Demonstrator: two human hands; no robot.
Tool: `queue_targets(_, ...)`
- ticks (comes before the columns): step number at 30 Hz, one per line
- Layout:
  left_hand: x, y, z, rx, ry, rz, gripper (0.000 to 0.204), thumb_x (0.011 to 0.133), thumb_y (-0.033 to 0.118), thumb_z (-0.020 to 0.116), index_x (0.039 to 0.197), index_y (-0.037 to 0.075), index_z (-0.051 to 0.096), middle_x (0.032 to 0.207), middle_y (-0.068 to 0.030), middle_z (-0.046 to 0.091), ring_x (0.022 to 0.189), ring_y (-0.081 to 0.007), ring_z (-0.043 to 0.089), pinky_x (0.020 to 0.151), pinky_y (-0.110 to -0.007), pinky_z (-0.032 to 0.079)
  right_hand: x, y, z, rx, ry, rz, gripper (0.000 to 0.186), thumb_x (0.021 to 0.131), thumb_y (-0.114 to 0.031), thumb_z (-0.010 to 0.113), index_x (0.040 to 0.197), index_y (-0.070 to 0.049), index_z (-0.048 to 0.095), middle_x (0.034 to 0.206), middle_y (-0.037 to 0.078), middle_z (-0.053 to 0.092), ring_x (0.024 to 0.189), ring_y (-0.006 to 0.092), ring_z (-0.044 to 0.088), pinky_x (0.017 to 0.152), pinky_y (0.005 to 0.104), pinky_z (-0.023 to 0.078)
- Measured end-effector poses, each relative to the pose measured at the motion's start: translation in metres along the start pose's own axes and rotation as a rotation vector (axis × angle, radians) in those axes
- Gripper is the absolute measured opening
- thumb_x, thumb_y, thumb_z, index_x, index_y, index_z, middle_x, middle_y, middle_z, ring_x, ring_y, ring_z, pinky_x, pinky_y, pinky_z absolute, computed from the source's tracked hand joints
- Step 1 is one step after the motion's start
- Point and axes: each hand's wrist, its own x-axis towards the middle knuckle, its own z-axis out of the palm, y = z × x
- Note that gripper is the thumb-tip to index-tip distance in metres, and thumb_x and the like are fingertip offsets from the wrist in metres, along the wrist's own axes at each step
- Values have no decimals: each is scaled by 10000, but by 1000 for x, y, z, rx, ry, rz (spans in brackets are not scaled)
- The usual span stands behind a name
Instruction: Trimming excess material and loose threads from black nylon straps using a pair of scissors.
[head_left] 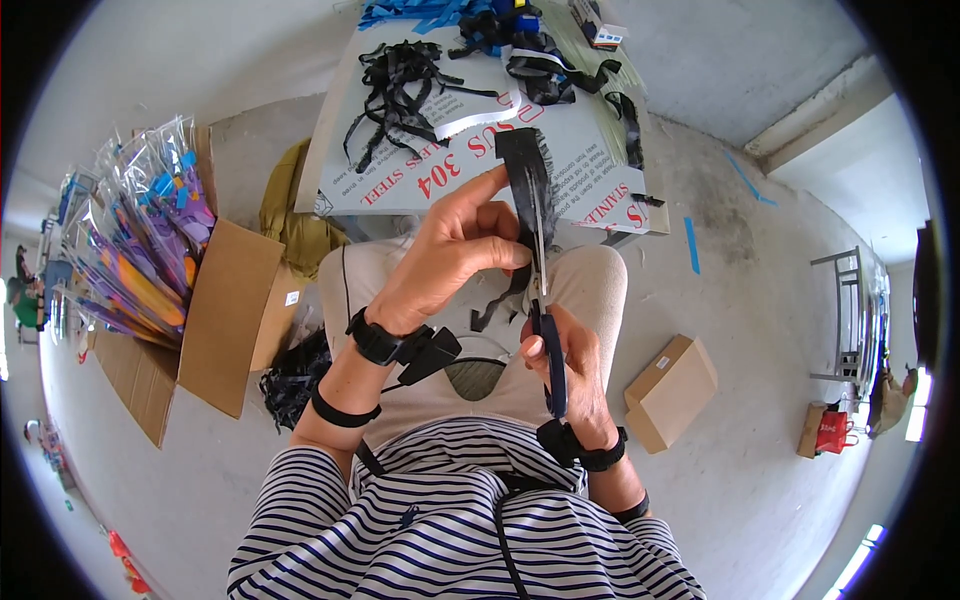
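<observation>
My left hand (445, 250) pinches a wide black fabric strip (518, 155) with a frayed edge, held up over my lap. Around the dark handles of a pair of scissors (553, 365) close the fingers of my right hand (578, 365). The scissor blades point away from me and lie along the strip; whether they are parted is hard to make out. A thin black tail of the fabric hangs below my left fingers. Beyond the hands, a tangle of cut black strips (398, 95) and a white strip (480, 122) lie on the film-covered table.
The table (345, 180) also bears blue strips (425, 12) and a small box (597, 28). To my left, an open carton (225, 310) holds plastic-wrapped colourful items, with black scraps (300, 375) beside it. A brown cardboard box (672, 393) lies on the floor to my right.
</observation>
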Motion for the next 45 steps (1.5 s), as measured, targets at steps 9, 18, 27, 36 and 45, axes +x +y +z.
queue_targets(9, -1, -9, -8, 37, -61, -5, 703, 853, -58, 672, 1503, 74, 440, 840, -19, 622, 774, -97, 602, 751, -250, 515, -7, -7, 3, 224, 72, 110, 318, 873, -230, 799, 762, -1, 609, 623, -39, 505, 594, 50, 413, 521, 249, 320)
queue_targets(18, 12, -3, -17, 67, 22, 97, 520, 869, -12, 702, 1369, 16, 562, 878, 2, 636, 795, -75, 596, 731, -230, 514, -10, 10, -1, 80, 16, 66, 346, 901, -330, 771, 863, -12, 640, 691, -12, 584, 561, 56, 517, 523, 219, 391)
queue_targets(27, 1, 4, -4, 54, -13, 7, 656, 825, -99, 645, 1446, 66, 512, 894, 5, 654, 780, -72, 594, 727, -239, 510, 0, -3, -2, -25, -81, -33, 653, 863, -665, 679, 834, -20, 573, 728, 5, 533, 696, 102, 494, 636, 271, 409)
queue_targets(36, -2, 9, -2, 57, -57, -46, 730, 825, -109, 615, 1508, 72, 430, 941, -4, 662, 811, -75, 595, 766, -249, 518, -1, -1, -2, 6, 6, 7, 460, 841, -390, 795, 758, 3, 571, 624, 60, 519, 589, 162, 484, 568, 326, 386)
queue_targets(45, 1, 5, -9, 31, -75, -8, 624, 859, -45, 667, 1450, 39, 483, 950, 2, 661, 832, -69, 601, 774, -241, 521, -9, 14, -4, 82, 11, 57, 257, 892, -223, 788, 866, -7, 650, 660, -20, 578, 545, 42, 501, 503, 197, 383)
